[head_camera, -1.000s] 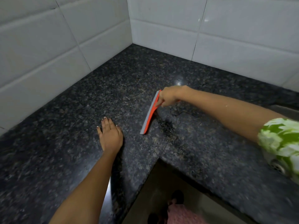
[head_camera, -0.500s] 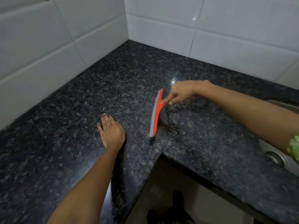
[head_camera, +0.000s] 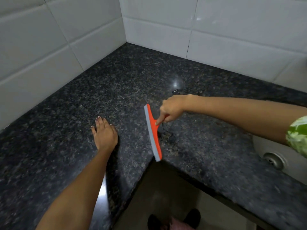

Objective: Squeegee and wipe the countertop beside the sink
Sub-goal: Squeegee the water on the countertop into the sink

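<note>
Glossy white wall tiles [head_camera: 232,30] with grey grout meet in a corner (a light glints off them), and below the counter edge lies a dull tan floor [head_camera: 166,193].

Countertop [head_camera: 116,90]: dark speckled stone, polished, glossy. Wall tiles [head_camera: 232,22] behind it: white, glazed, smooth. Squeegee [head_camera: 153,132] on the countertop: orange plastic, grey blade, probably rubber. Sink [head_camera: 272,156] right of the squeegee: dull metal.
</note>
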